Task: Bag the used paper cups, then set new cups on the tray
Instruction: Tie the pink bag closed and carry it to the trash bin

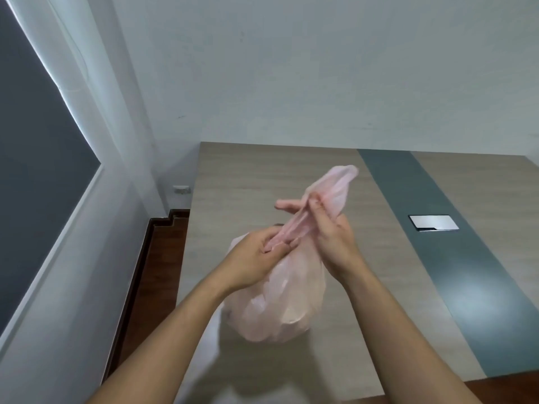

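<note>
Your two forearms come in from the near edge and meet over the tabletop, where both hands work a pink plastic bag. The bag's full belly sits low and near, resting on or just above the wood — you cannot tell which — and its gathered neck stretches up and away to the far right, so the long axis runs from near-left to far-right. The loose end of the neck flares open past your fingers.

Your left hand has its grip closed around the neck low down, just above the belly, fingers curled over the twisted plastic. Your right hand holds the neck higher up, thumb and fingers pinched together on it, with one finger sticking out straight to the left.

Pale rounded shapes show through the thin film at the bottom; they are too blurred to name with certainty.

Room is wide: the wood-grain surface runs bare to the far wall, and a dark grey strip crosses it on the right with a shiny metal plate set into it, well apart from the bag. The tabletop's left edge lies close to the bag, with dark floor below it beside the white wall.
</note>
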The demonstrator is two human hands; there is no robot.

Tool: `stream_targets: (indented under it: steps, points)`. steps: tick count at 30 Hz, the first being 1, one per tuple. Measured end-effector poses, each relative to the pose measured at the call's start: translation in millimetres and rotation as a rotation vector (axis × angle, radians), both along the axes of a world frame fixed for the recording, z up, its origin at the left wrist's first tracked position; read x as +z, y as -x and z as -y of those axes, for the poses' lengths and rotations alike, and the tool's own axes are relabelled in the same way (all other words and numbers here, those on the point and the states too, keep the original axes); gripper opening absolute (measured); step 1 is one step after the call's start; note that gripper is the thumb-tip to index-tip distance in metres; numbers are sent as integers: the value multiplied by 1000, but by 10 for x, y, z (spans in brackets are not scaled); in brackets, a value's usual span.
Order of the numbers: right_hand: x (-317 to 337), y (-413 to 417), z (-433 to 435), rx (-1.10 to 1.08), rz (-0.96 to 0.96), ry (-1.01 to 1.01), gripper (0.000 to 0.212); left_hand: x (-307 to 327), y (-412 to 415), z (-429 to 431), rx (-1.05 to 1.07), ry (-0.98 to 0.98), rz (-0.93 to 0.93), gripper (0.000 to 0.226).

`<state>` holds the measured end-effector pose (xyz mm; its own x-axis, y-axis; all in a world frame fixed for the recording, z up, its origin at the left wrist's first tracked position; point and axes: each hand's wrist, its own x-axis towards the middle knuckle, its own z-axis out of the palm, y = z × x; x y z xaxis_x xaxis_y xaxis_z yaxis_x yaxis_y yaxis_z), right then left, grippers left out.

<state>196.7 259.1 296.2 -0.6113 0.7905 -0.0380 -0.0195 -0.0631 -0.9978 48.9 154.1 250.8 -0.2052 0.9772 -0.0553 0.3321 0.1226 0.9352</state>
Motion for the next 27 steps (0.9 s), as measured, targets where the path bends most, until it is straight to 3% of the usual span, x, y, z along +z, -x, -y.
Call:
stream_targets:
  steps: [2, 4, 7, 10, 12, 14, 17, 22, 27]
  points:
    - [26, 31, -45, -68, -244, 267, 45, 18, 54, 67, 98, -59, 191, 26]
    - [38, -12, -120, -124, -305, 337, 39, -40, 165, 91, 245, -105, 466, 45]
    - [32, -150, -125, -112, -52, 99, 35, -37, 330, 90, 425, -231, 883, 59]
    - [50, -217, -25, 25, 320, -224, 26, 93, 405, 61, 395, -348, 1109, 61]
    - [17, -178, 30, 190, 489, -316, 47, 195, 382, 44, 371, -391, 1137, 61]
    - [-25, -95, 92, 255, 580, -337, 44, 264, 358, 17, 360, -434, 1146, 61]
    - [-75, -9, 150, 229, 515, -333, 18, 362, 365, 9, 372, -484, 1173, 62]
    - [-48, 128, 269, 240, 436, -328, 40, 458, 292, 31, 356, -480, 1198, 61]
    - [-67, 217, 347, 227, 384, -319, 33, 525, 280, 40, 281, -443, 1160, 60]
